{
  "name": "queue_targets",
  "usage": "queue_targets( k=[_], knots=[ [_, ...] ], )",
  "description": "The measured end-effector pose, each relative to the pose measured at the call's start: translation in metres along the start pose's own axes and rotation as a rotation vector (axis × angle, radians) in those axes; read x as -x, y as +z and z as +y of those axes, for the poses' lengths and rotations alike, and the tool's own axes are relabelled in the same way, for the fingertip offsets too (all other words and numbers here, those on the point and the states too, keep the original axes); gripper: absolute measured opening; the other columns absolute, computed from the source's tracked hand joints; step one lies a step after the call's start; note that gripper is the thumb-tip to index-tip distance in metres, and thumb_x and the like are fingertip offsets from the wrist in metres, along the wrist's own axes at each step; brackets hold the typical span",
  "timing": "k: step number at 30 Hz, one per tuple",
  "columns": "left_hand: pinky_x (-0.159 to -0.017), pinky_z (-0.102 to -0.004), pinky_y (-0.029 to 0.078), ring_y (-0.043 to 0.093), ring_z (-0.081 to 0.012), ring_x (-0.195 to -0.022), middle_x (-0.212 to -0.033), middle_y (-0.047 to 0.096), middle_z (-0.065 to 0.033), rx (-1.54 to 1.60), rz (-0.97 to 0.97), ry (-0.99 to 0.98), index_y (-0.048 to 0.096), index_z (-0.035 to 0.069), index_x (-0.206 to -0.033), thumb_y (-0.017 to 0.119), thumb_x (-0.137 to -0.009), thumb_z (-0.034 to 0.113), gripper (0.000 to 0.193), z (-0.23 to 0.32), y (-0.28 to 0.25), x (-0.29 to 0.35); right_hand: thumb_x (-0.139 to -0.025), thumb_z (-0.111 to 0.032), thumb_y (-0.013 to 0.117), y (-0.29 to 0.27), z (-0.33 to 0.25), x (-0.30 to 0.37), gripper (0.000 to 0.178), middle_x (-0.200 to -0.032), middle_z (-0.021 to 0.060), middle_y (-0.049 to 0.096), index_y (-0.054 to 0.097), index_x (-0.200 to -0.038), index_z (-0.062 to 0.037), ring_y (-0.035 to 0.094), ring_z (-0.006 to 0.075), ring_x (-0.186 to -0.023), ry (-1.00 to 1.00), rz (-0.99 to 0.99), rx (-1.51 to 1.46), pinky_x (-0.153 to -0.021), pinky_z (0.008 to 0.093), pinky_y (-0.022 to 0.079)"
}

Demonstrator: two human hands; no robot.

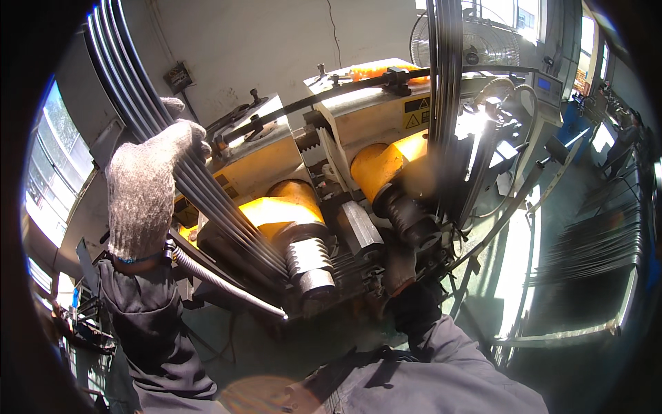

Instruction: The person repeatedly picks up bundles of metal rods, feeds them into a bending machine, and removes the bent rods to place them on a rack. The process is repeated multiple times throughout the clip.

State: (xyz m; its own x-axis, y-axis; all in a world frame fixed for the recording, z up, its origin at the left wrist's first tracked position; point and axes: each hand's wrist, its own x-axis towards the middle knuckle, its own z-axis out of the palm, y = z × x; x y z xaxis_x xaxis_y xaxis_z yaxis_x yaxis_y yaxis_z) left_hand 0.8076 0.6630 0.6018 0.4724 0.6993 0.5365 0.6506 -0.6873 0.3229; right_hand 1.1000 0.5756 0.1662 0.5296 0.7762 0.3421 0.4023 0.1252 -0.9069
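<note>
My left hand, in a knitted work glove, is closed around a bundle of dark metal rods. The rods slant from the upper left down to the front of a yellow bending machine. At the machine's lower front, my right hand is in shadow beneath a ridged dark roller, its fingers hidden. Another bundle of dark rods rises upright on the machine's right side. Between my hands, a bright ridged roller sticks out toward me.
A pale flexible hose crosses below my left wrist. Behind the machine stands a fan. A control box with a blue screen is at the right. Farther right, many thin dark rods lie on a metal rack. Another person stands far right.
</note>
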Motion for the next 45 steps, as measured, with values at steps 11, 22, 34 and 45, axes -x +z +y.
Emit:
queue_targets(
  k=[11, 22, 34, 45],
  knots=[
    [-0.088, -0.0367, 0.070, 0.086, -0.0282, -0.098, -0.112, 0.084, -0.0153, -0.142, -0.050, 0.298, 0.076, 0.006, -0.131, 0.080, -0.096, 0.008, 0.035, -0.020, -0.009, 0.008, -0.098, -0.004, 0.062, 0.007, 0.017, -0.001, 0.049, -0.114, 0.0164, 0.080, 0.066, -0.146, 0.0028, 0.080, 0.0192, -0.092, 0.184, -0.011, -0.242, -0.079, 0.0320, 0.066],
    [-0.102, -0.0371, 0.068, 0.083, -0.0227, -0.111, -0.119, 0.083, -0.0104, -0.362, -0.081, 0.249, 0.077, 0.009, -0.132, 0.052, -0.119, 0.027, 0.033, -0.011, -0.008, 0.015, -0.113, -0.022, 0.056, 0.005, 0.006, -0.001, 0.041, -0.118, 0.0110, 0.078, 0.072, -0.143, 0.0005, 0.076, 0.0196, -0.096, 0.503, 0.052, -0.632, -0.087, 0.0348, 0.060],
    [-0.090, -0.0353, 0.067, 0.084, -0.0283, -0.099, -0.119, 0.083, -0.0118, -0.236, 0.006, 0.328, 0.076, 0.004, -0.126, 0.072, -0.103, 0.011, 0.024, -0.022, -0.003, 0.013, -0.116, -0.026, 0.065, 0.004, 0.014, 0.001, 0.039, -0.131, 0.0106, 0.076, 0.072, -0.141, 0.0021, 0.077, 0.0185, -0.104, 0.425, 0.032, -0.629, -0.093, 0.0360, 0.063],
    [-0.092, -0.0409, 0.061, 0.078, -0.0302, -0.094, -0.118, 0.081, -0.0151, -0.917, 0.086, 0.448, 0.078, 0.008, -0.127, 0.068, -0.098, 0.017, 0.031, 0.006, -0.012, 0.054, -0.106, -0.013, 0.066, -0.020, -0.003, 0.001, 0.018, -0.108, 0.0124, 0.079, 0.077, -0.108, 0.0016, 0.077, 0.0226, -0.096, 0.007, -0.191, -0.217, -0.089, 0.0406, 0.063]
  ],
)
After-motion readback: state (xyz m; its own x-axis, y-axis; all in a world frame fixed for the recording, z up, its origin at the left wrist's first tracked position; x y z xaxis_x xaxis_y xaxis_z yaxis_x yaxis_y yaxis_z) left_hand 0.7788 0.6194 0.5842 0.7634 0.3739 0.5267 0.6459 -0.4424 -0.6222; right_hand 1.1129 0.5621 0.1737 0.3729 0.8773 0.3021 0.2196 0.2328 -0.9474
